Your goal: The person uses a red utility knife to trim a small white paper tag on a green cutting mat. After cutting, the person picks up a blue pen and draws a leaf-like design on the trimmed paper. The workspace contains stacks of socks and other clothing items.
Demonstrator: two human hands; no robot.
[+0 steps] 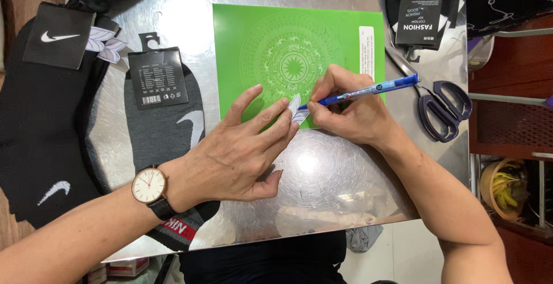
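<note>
Left hand pins a small white paper tag flat on the green card while right hand grips a blue pen; tag looks flimsy, light, best pinched by its edges.

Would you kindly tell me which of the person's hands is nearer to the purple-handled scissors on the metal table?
The right hand, holding the blue pen, is nearer: the purple-handled scissors lie just beyond it. The left hand rests farther away, past the small paper tag.

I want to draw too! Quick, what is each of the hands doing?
Left hand: open, fingers pinning a small white tag on the green board.
Right hand: closed on a blue pen, tip at the tag.
</note>
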